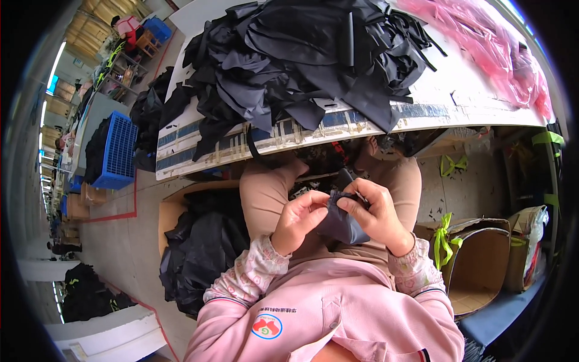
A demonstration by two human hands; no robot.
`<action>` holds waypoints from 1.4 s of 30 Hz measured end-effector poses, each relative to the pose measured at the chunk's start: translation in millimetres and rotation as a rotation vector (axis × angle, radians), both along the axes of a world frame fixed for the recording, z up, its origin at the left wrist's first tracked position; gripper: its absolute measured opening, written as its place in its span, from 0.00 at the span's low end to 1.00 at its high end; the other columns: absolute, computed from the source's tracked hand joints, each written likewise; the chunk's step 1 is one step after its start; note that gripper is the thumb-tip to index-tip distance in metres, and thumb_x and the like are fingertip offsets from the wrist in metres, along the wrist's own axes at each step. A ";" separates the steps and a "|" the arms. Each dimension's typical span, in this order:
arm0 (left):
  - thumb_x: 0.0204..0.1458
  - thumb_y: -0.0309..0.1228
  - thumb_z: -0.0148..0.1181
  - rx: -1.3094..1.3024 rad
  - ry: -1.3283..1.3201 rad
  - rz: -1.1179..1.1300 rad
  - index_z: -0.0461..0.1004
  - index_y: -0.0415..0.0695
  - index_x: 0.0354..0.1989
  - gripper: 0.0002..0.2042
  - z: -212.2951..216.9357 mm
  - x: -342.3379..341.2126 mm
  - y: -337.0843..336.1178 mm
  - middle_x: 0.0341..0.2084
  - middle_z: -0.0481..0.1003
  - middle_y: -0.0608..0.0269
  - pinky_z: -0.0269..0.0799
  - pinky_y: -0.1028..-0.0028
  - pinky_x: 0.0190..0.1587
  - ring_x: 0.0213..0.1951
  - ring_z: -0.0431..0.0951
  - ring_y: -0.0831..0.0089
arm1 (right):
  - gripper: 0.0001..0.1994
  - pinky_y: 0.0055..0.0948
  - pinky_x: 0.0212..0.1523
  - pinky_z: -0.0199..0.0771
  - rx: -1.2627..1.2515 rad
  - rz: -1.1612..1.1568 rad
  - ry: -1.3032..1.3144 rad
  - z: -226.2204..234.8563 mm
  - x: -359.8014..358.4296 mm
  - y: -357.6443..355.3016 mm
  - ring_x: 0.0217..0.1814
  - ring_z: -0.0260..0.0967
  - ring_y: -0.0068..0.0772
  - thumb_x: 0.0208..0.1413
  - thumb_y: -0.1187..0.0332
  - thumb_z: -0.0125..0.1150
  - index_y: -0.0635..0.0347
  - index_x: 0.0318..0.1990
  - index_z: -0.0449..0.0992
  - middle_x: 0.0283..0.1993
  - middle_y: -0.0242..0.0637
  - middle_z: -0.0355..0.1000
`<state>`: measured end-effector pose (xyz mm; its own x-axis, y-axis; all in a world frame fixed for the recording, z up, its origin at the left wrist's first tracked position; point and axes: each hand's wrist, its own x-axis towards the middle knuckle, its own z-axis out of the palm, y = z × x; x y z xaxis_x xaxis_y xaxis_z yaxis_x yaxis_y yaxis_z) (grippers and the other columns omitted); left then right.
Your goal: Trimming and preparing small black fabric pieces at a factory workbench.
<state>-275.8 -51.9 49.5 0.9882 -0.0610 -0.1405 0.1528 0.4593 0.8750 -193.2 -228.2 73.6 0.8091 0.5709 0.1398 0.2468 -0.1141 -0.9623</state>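
Over my lap, both hands hold a small piece of black fabric (342, 228) that hangs down in a loose fold. My left hand (297, 221) pinches its left edge between thumb and fingertips. My right hand (379, 216) is closed on the upper right of the piece, thumb pressed on top. A dark, narrow thing (345, 177) sticks up beside the right fingers; I cannot tell whether it is a tool or more fabric. In front of me, a big heap of black fabric pieces (301, 54) covers much of the white table (431, 90), and some hang over its taped edge.
At my left stands a cardboard box (164, 217) full of black fabric (202, 253). An open cardboard box (482, 271) with a yellow-green tie is at my right. Pink plastic sheeting (488, 42) lies on the table's right. A blue crate (117, 151) stands farther left.
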 end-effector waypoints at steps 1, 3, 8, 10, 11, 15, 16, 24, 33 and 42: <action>0.53 0.21 0.57 0.082 -0.073 0.015 0.71 0.37 0.45 0.11 3.7 -0.3 -2.1 0.37 0.71 0.67 0.65 0.80 0.48 0.40 0.71 0.81 | 0.06 0.30 0.26 0.65 0.001 -0.003 0.001 -1.1 0.3 0.5 0.23 0.66 0.35 0.49 0.74 0.64 0.65 0.30 0.73 0.23 0.41 0.68; 0.53 0.20 0.57 0.164 -0.145 0.028 0.71 0.36 0.43 0.10 4.5 0.0 -2.5 0.38 0.70 0.66 0.65 0.79 0.49 0.41 0.71 0.80 | 0.08 0.22 0.24 0.57 -0.002 -0.005 -0.007 -3.5 1.1 1.5 0.23 0.55 0.19 0.50 0.73 0.64 0.65 0.29 0.71 0.21 0.32 0.62; 0.50 0.18 0.59 0.414 -0.218 -0.013 0.74 0.34 0.38 0.07 -3.5 1.9 4.9 0.40 0.70 0.65 0.66 0.78 0.49 0.45 0.70 0.77 | 0.07 0.21 0.25 0.58 -0.031 0.071 0.092 -0.7 3.8 -0.8 0.25 0.56 0.16 0.50 0.73 0.65 0.65 0.30 0.72 0.22 0.30 0.64; 0.49 0.17 0.59 0.242 -0.141 -0.076 0.75 0.36 0.38 0.07 -0.1 2.3 9.6 0.40 0.70 0.65 0.66 0.77 0.50 0.46 0.70 0.76 | 0.07 0.19 0.26 0.59 -0.032 0.115 0.144 -3.7 6.2 -2.9 0.26 0.57 0.14 0.51 0.74 0.65 0.65 0.32 0.72 0.24 0.29 0.66; 0.49 0.17 0.59 0.070 -0.063 -0.135 0.75 0.37 0.38 0.08 1.1 3.0 10.5 0.41 0.70 0.65 0.66 0.75 0.51 0.46 0.70 0.76 | 0.06 0.18 0.27 0.60 0.117 0.164 0.231 -9.4 7.8 -2.4 0.28 0.59 0.13 0.51 0.74 0.65 0.64 0.33 0.72 0.26 0.27 0.68; 0.46 0.16 0.59 -0.177 -0.013 -0.033 0.77 0.40 0.35 0.09 6.5 2.8 2.5 0.44 0.71 0.64 0.64 0.71 0.55 0.47 0.71 0.73 | 0.09 0.16 0.36 0.66 0.314 0.221 0.447 -13.5 14.6 -0.6 0.35 0.64 0.13 0.51 0.76 0.65 0.63 0.38 0.71 0.33 0.25 0.71; 0.46 0.16 0.59 -0.176 -0.014 -0.038 0.77 0.40 0.35 0.09 11.4 3.6 -1.1 0.44 0.71 0.64 0.64 0.71 0.55 0.47 0.71 0.73 | 0.09 0.18 0.39 0.67 0.362 0.220 0.566 -11.2 14.5 1.1 0.36 0.66 0.15 0.50 0.77 0.65 0.63 0.38 0.71 0.34 0.26 0.71; 0.43 0.15 0.55 0.044 -0.250 0.198 0.73 0.36 0.33 0.08 0.0 1.1 -1.7 0.36 0.72 0.60 0.67 0.72 0.50 0.40 0.74 0.71 | 0.15 0.29 0.40 0.69 -0.045 -0.260 -0.219 -21.6 4.4 7.6 0.38 0.68 0.39 0.50 0.73 0.65 0.68 0.42 0.68 0.37 0.42 0.67; 0.50 0.14 0.55 0.215 -0.325 0.390 0.72 0.34 0.37 0.06 -7.6 3.9 -4.4 0.38 0.69 0.66 0.67 0.82 0.44 0.40 0.72 0.81 | 0.10 0.14 0.22 0.59 0.152 0.089 0.513 -17.0 -30.8 4.2 0.23 0.57 0.10 0.60 0.64 0.58 0.59 0.35 0.67 0.25 0.22 0.62; 0.52 0.14 0.54 0.244 -0.323 0.390 0.72 0.34 0.38 0.06 -14.9 -0.7 -9.9 0.40 0.69 0.65 0.69 0.80 0.45 0.41 0.74 0.79 | 0.12 0.17 0.19 0.55 0.112 0.102 0.393 -24.7 -35.6 12.5 0.19 0.53 0.12 0.58 0.62 0.60 0.60 0.32 0.68 0.19 0.22 0.60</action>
